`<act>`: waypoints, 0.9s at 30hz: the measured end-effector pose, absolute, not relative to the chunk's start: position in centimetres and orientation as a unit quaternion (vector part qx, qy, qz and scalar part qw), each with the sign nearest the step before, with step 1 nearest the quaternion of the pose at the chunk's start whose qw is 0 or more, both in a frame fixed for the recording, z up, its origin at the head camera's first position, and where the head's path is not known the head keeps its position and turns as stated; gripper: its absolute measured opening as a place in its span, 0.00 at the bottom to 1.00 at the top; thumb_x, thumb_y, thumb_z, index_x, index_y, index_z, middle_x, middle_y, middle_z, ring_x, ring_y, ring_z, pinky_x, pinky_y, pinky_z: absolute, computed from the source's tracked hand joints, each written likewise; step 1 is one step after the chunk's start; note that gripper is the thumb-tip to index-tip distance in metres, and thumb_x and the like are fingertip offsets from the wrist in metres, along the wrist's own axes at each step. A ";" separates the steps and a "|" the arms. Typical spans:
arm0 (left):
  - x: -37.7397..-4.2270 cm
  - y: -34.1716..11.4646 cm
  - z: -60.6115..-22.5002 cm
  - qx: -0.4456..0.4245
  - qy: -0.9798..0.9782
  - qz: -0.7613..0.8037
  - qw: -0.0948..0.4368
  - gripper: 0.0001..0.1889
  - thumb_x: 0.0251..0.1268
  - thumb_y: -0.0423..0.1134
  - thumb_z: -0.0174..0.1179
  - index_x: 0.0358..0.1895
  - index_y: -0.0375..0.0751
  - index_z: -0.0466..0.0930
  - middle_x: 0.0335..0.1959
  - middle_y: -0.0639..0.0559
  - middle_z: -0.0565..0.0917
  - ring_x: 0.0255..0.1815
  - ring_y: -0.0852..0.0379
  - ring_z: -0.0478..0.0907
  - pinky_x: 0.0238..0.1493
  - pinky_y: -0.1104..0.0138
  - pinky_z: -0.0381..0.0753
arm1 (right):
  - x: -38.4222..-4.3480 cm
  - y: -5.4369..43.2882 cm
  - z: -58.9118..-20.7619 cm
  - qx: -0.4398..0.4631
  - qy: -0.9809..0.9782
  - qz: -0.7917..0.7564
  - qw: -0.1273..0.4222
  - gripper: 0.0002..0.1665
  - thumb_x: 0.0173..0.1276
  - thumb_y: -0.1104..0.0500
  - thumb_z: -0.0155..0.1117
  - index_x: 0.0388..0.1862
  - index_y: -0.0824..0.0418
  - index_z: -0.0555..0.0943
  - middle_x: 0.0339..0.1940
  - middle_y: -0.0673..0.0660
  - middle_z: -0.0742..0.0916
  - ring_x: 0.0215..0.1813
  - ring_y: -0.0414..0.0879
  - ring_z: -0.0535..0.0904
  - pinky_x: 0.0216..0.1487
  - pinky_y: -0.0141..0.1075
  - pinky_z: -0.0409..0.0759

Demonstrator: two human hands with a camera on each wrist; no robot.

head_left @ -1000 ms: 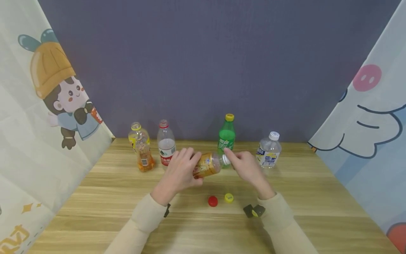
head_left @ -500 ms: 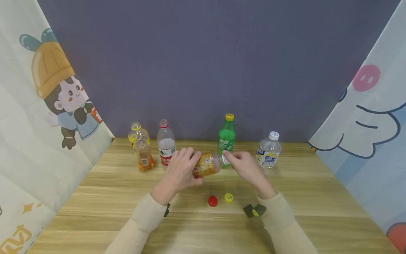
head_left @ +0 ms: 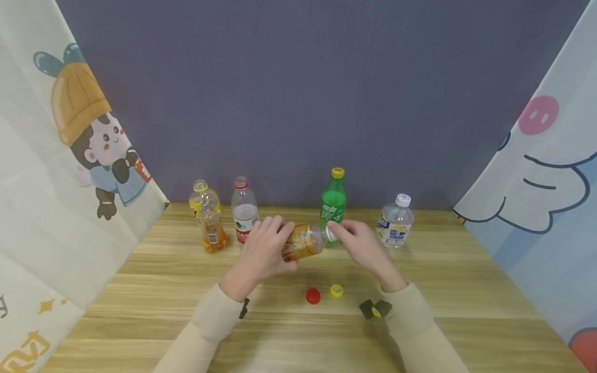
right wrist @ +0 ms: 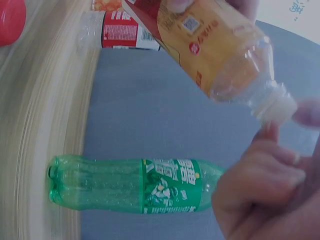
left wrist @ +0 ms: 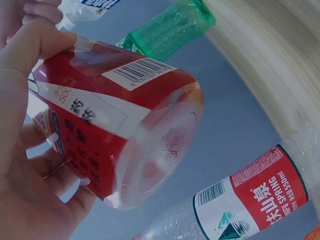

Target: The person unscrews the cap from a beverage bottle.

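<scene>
My left hand [head_left: 261, 251] grips a clear plastic drink bottle [head_left: 303, 242] with an orange and red label. The bottle is tilted above the table, its neck pointing right and its base facing the left wrist camera. With thumb and finger, my right hand [head_left: 361, 246] pinches the white cap [right wrist: 280, 106] at the bottle's neck; whether the cap is loose cannot be told. A green bottle [head_left: 333, 199] with a yellow cap stands upright just behind the neck. Behind the left hand is an uncapped water bottle [head_left: 244, 207] with a red and white label, partly hidden.
An uncapped bottle [head_left: 210, 220] with some orange liquid stands at the back left. At the back right is a clear bottle [head_left: 395, 220] with a white cap. A red cap [head_left: 313, 296] and a yellow cap [head_left: 337, 291] lie on the wooden table [head_left: 154, 305], near dark pieces [head_left: 375, 309].
My right thumb and fingers have shifted slightly down and left at the white cap. The left hand and its bottle stay nearly still.
</scene>
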State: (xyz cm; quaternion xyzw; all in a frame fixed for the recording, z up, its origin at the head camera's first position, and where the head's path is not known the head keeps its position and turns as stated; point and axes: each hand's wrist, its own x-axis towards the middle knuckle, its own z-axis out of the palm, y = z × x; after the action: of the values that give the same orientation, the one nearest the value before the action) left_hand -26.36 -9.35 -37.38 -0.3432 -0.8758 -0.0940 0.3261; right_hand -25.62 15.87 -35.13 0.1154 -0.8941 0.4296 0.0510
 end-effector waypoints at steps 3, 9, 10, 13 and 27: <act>-26.3 -9.4 -37.4 -0.343 -0.874 -0.097 0.329 0.40 0.31 0.54 0.81 0.53 0.38 0.80 0.40 0.49 0.76 0.38 0.51 0.71 0.37 0.61 0.71 | -25.5 15.7 -35.1 0.087 -0.900 0.426 0.043 0.41 0.77 0.28 0.41 0.24 0.59 0.77 0.20 0.52 0.75 0.23 0.45 0.66 0.26 0.37 0.67; -26.3 -9.3 -37.5 -0.353 -0.873 -0.091 0.323 0.39 0.32 0.53 0.81 0.53 0.38 0.80 0.40 0.49 0.75 0.40 0.50 0.73 0.39 0.59 0.71 | -25.3 15.4 -35.0 0.060 -0.902 0.427 0.023 0.41 0.74 0.24 0.40 0.15 0.54 0.66 0.13 0.48 0.67 0.18 0.43 0.59 0.21 0.34 0.60; -26.4 -9.2 -37.5 -0.353 -0.874 -0.088 0.322 0.39 0.33 0.53 0.81 0.53 0.39 0.79 0.40 0.49 0.75 0.40 0.50 0.73 0.39 0.59 0.71 | -25.3 15.4 -35.0 0.060 -0.902 0.427 0.022 0.41 0.74 0.24 0.41 0.15 0.54 0.66 0.13 0.48 0.67 0.18 0.43 0.59 0.20 0.33 0.59; -26.4 -9.2 -37.6 -0.350 -0.874 -0.085 0.325 0.39 0.32 0.54 0.81 0.53 0.39 0.80 0.39 0.49 0.76 0.39 0.50 0.73 0.38 0.60 0.71 | -25.3 15.5 -34.9 0.068 -0.899 0.432 0.018 0.39 0.74 0.26 0.44 0.16 0.54 0.67 0.13 0.48 0.67 0.18 0.42 0.59 0.20 0.33 0.59; -26.2 -9.3 -37.5 -0.350 -0.878 -0.094 0.312 0.39 0.33 0.51 0.82 0.53 0.38 0.80 0.39 0.48 0.76 0.38 0.49 0.73 0.38 0.59 0.71 | -25.5 15.8 -35.3 0.147 -0.902 0.398 0.076 0.29 0.79 0.37 0.51 0.29 0.57 0.81 0.20 0.51 0.75 0.24 0.45 0.68 0.25 0.37 0.68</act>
State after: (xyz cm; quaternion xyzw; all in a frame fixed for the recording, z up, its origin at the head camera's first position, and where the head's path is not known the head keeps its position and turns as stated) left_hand -26.22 -9.26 -37.48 -0.3497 -0.8782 -0.0943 0.3124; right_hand -25.47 15.79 -35.32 0.1474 -0.9024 0.3976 0.0763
